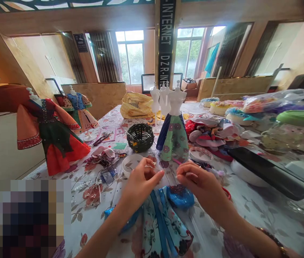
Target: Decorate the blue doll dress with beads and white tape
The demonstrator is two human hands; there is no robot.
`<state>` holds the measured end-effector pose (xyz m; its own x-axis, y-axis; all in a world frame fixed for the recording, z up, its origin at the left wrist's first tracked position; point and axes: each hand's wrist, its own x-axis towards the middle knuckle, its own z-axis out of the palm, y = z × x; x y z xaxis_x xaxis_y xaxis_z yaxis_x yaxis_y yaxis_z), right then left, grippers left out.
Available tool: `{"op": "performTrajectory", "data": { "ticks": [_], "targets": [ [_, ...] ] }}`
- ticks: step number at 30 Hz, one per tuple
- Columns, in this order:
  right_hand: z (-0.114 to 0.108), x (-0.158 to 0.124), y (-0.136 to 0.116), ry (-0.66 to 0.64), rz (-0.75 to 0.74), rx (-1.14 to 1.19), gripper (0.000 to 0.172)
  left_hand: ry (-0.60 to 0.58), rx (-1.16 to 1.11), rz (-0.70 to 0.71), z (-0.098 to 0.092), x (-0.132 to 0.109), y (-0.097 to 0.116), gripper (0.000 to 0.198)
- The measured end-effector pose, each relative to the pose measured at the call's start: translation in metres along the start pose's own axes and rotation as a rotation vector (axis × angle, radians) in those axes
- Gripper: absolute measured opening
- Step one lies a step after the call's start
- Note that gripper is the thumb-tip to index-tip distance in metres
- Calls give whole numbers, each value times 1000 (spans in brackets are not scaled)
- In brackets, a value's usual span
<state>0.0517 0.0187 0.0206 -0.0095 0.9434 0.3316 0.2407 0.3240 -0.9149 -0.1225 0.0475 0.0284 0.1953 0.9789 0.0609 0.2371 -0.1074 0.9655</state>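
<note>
My left hand [144,179] is raised over the small doll dress, its fingers curled and the thumb pointing right. A tiny white piece shows by its fingertips; I cannot tell whether it is held or is a ring. Facing it, my right hand [194,177] has its fingers bent together toward the thumb, and what lies in the pinch is too small to make out. A gap separates the two hands. Beneath them lies the doll dress [150,225], pale blue floral with blue ribbons and shiny blue sleeves. A white bowl [126,165] stands just behind my left hand.
Dressed doll stands [57,143] are at the left. A dark woven basket [140,138] and a mannequin in a green skirt [173,139] stand ahead. Fabric scraps [208,134] and a black phone [270,172] lie right. Strings of beads [98,190] lie left of my hands.
</note>
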Motion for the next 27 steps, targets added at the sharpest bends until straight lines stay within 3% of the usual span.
{"op": "performTrajectory", "data": {
  "ticks": [5,12,17,27],
  "targets": [
    [3,0,9,-115,-45,-96,8,-164,228,-83,-17,-3,6,31],
    [5,-7,10,-265,-6,-152,12,-272,245,-212,-22,-7,7,42],
    [7,-9,8,-259,-32,-196,13,-244,266,-167,-16,-7,-1,42],
    [7,-10,15,-251,-131,-335,14,-241,43,-196,-16,-4,-1,44]
  ]
}}
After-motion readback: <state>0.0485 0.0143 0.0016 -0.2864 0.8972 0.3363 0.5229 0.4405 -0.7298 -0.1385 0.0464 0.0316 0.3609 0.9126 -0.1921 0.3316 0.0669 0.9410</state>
